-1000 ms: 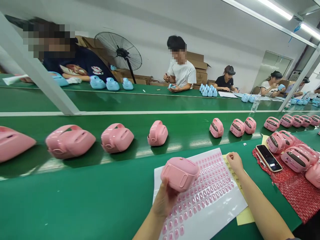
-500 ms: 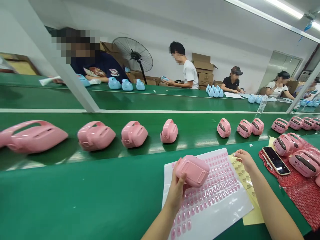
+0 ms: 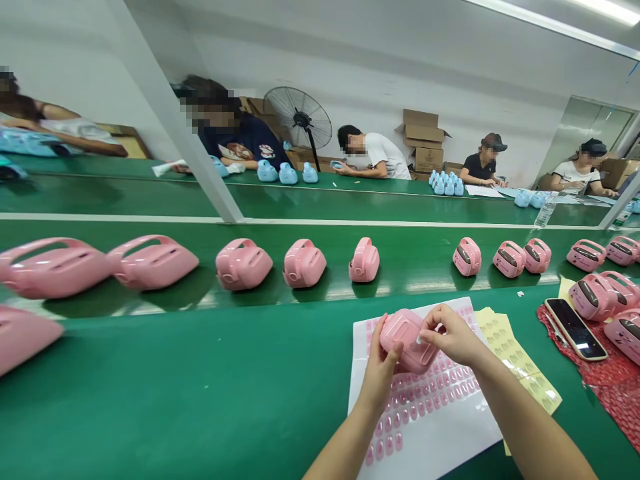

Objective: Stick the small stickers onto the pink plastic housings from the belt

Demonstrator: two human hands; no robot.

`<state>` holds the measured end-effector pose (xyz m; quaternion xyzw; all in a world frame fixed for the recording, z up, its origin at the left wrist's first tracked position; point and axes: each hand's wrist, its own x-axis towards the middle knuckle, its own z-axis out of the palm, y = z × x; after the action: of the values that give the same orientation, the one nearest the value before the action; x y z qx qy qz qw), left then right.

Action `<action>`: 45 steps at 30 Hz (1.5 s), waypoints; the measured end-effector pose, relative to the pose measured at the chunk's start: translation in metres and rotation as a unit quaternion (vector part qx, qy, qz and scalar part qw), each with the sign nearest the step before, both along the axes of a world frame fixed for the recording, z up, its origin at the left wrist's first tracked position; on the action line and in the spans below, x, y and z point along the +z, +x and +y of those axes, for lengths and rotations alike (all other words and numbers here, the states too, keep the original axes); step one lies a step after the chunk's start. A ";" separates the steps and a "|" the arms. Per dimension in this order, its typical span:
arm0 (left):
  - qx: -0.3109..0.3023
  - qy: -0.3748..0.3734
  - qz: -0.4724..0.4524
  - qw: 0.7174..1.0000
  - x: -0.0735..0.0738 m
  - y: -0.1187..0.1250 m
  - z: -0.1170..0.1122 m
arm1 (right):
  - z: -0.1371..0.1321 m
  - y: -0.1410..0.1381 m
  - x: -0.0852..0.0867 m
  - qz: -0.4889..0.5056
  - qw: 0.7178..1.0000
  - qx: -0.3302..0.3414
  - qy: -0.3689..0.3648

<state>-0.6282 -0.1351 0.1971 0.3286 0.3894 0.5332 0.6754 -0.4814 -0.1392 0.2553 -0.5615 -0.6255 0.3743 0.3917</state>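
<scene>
My left hand [image 3: 384,363] is wrapped around a rounded pink plastic device [image 3: 407,333], its flat side with two slot-like recesses turned up toward me. Against the right part of that face my right hand [image 3: 453,333] pinches a small pale sticker [image 3: 420,339], fingertips touching the device. Under both hands lies a white sheet [image 3: 450,427] covered with rows of small pink oval stickers. Partly beneath its right side is a yellow sheet [image 3: 520,353] of small stickers.
Pink handled devices [image 3: 305,263] stand along the green line [image 3: 415,263] beyond my table. At right, a phone [image 3: 576,328] and more pink devices rest on red bubble wrap [image 3: 615,383]. Across the line, several people work with blue devices [image 3: 289,173]. A slanted white post [image 3: 175,113] rises at left.
My right hand has moved left from the yellow sheet to the pink device, now with a small pale sticker in its fingers. The view has turned left; another pink device shows at lower left.
</scene>
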 end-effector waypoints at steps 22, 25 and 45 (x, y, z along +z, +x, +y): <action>-0.030 -0.125 -0.206 0.970 0.002 -0.016 0.015 | -0.006 0.143 -0.060 -0.209 0.914 -0.347 0.002; -0.042 -0.133 -0.245 0.960 -0.005 -0.022 0.017 | -0.008 0.145 -0.069 -0.273 0.899 -0.341 -0.019; 0.105 -0.086 -0.394 0.909 -0.027 -0.046 0.042 | 0.063 -0.009 -0.076 -0.343 0.931 0.018 0.127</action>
<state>-0.6746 -0.0929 0.1698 -0.0104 0.1679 0.6517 0.7396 -0.4903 -0.0767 0.1789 -0.5900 -0.7739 0.0830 0.2148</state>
